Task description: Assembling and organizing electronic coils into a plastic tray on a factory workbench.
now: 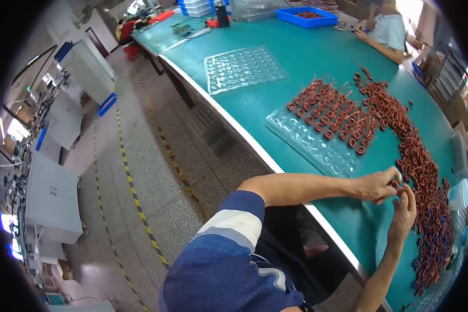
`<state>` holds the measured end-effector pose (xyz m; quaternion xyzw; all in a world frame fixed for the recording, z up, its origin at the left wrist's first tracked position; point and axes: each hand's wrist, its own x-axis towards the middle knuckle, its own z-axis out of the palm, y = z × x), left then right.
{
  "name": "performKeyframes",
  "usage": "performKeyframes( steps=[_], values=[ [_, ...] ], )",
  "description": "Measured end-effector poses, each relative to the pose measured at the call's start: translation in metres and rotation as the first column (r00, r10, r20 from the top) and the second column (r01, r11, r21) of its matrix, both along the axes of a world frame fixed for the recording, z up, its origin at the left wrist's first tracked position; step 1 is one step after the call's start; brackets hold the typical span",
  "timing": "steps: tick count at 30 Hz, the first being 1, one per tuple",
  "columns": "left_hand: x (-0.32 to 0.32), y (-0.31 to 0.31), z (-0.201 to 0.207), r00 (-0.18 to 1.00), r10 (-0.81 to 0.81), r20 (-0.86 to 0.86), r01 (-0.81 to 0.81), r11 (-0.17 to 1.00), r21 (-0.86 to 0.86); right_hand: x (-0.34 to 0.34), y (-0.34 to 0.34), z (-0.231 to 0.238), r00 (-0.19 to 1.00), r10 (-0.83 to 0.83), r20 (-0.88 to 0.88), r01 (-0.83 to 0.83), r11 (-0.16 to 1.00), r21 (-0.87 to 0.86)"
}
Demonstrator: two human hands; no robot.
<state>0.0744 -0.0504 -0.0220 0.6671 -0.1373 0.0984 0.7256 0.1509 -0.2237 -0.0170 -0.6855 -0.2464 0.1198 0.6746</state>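
My left hand (375,186) is closed, its fingertips pinching a small reddish-brown ring coil (394,183). Close beside it, my right hand (404,212) is closed too, thumb and fingers meeting at the same coil; the fingers partly hide it. Both hands are over the green table next to a long heap of loose ring coils (416,151). To the left of the heap lies a clear plastic tray (301,136) with round pockets. Rows of ring coils (332,112) with wire ends fill its far part, while the pockets nearer me are bare.
Another clear pocketed tray (242,70) lies farther along the green table (182,52). A blue bin (307,22) of coils stands at the far end, near a seated person (385,36). White tubs (458,195) line the right edge. A floor aisle with striped tape (127,171) runs left.
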Motion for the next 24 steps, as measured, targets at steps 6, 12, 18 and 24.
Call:
performKeyframes(
  steps=[6,12,18,24],
  values=[
    [0.010,0.000,-0.012,0.997,-0.047,0.065,0.052,0.995,-0.081,0.008,0.000,-0.009,0.994,0.098,-0.047,-0.091,0.987,0.131],
    [0.009,0.000,-0.014,0.979,-0.195,-0.062,0.158,0.913,-0.376,0.025,-0.009,-0.029,0.987,0.152,0.050,-0.158,0.975,0.156],
    [0.018,-0.014,-0.016,0.944,-0.310,-0.114,0.247,0.892,-0.377,0.000,-0.009,-0.016,0.990,-0.048,0.136,0.046,0.999,0.022],
    [0.005,0.017,-0.019,0.986,0.053,-0.156,-0.042,0.996,0.074,0.000,0.027,-0.018,0.948,0.144,-0.283,-0.097,0.980,0.172]
  ],
)
